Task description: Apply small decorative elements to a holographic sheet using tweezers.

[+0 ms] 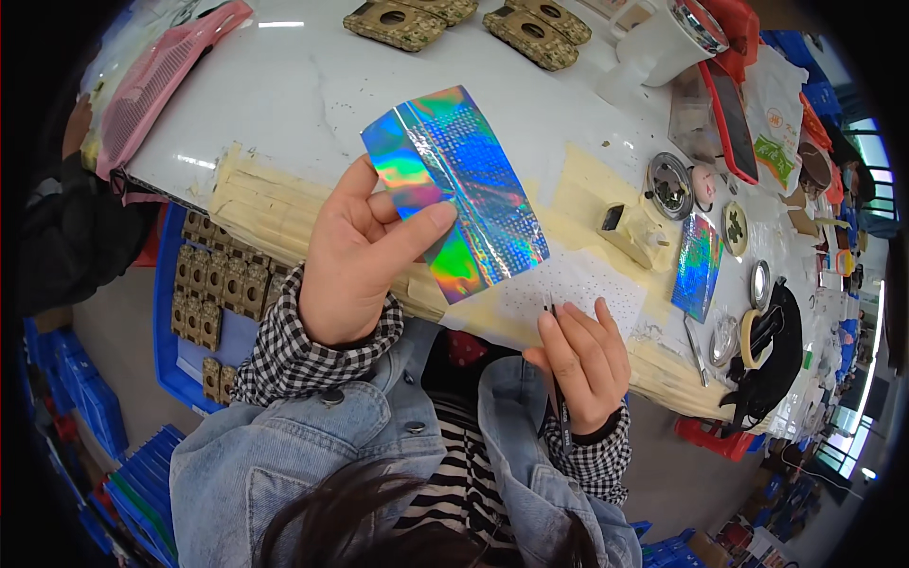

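Foil sheet (pixel 488 175), holographic and dotted with rows of pale specks, is held above the near part of the table, clamped between thumb and fingers of the left hand (pixel 350 241). It reaches far and right from that grip: the thumb presses its upper face beside the lengthwise crease, the fingers tuck behind the left edge. I judge this hold is meant to leave the right half's dots uncovered. Right of it and nearer, the right hand (pixel 585 364) has its fingers closed round a slim dark tool (pixel 565 426), tip pointing far; I cannot tell its exact kind. Speckled white paper (pixel 592 284) lies just beyond that tip, on masking tape (pixel 275 204) that probably protects the table edge. Farther right I see a second foil sheet (pixel 698 265); far off, camouflage toy-tank hulls (pixel 393 26); near left, a blue tray (pixel 163 312) of camouflage parts (pixel 222 279).
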The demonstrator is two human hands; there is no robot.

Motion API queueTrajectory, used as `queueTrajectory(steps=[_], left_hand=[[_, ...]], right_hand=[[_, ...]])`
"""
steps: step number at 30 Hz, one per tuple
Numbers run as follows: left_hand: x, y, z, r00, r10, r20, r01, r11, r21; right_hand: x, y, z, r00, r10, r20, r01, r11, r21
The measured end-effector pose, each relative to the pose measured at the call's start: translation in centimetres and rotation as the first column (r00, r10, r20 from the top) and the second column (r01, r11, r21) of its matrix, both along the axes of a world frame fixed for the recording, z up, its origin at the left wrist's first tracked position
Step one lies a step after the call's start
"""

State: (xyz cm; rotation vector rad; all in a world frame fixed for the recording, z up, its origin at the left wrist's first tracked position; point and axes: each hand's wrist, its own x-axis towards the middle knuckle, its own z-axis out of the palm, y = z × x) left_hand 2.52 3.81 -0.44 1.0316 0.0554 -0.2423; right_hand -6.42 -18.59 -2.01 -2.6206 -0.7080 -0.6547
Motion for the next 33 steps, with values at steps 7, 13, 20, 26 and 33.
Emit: queueTrajectory(steps=[7, 13, 20, 26, 33], left_hand=[[-0.4, -0.9, 0.2, 0.992, -0.103, 0.067, 0.101, 0.994, 0.043], [-0.9, -1.0, 0.3, 0.978, -0.194, 0.070, 0.192, 0.981, 0.036], [-1.2, -1.2, 1.1, 0.969, -0.244, 0.045, 0.243, 0.970, 0.027], [-1.3, -1.4, 1.1, 0.965, -0.262, 0.032, 0.261, 0.965, 0.027], [-1.5, -1.3, 1.1, 0.967, -0.252, 0.023, 0.251, 0.967, 0.043]], right_hand=[[-0.3, 0.6, 2.6, 0.995, 0.020, 0.101, -0.030, 0.994, 0.106], [0.6, 1.7, 3.5, 0.992, 0.116, 0.059, -0.122, 0.985, 0.125], [1.4, 2.4, 3.3, 0.989, 0.149, 0.006, -0.149, 0.980, 0.129], [1.4, 2.4, 3.3, 0.990, 0.144, -0.008, -0.142, 0.983, 0.118], [1.3, 2.5, 3.2, 0.989, 0.147, -0.008, -0.145, 0.981, 0.127]])
